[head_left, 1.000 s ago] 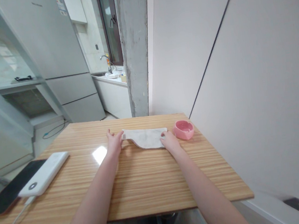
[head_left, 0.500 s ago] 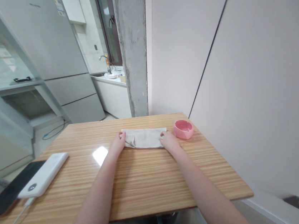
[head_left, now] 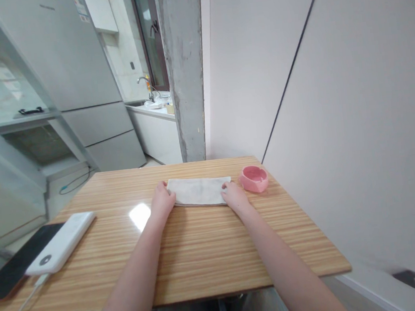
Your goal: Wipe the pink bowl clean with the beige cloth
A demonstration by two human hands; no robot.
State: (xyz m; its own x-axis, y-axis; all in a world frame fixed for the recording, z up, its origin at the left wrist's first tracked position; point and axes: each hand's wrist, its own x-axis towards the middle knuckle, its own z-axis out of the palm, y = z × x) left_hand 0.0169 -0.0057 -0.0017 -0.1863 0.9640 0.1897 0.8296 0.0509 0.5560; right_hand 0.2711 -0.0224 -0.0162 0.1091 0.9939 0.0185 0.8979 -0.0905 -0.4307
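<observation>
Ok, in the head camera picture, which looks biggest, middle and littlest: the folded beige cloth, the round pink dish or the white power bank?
1. White rectangular power bank, though it lies nearer the camera.
2. Folded beige cloth.
3. Round pink dish.

dark phone (head_left: pixel 15 264) cut off at the left edge; cloth (head_left: pixel 198 191) ends covered by left hand (head_left: pixel 163 203) and right hand (head_left: pixel 236 197).

A soft, matt woven cloth (head_left: pixel 199 191) of pale beige is seen lying flat. The table (head_left: pixel 203 246) is faced with striped wood-grain laminate, smooth and glossy, with a bright glare patch. The pink ashtray (head_left: pixel 254 178) looks smooth and slightly satin. The power bank (head_left: pixel 60 242) is cased in matt white plastic.
</observation>
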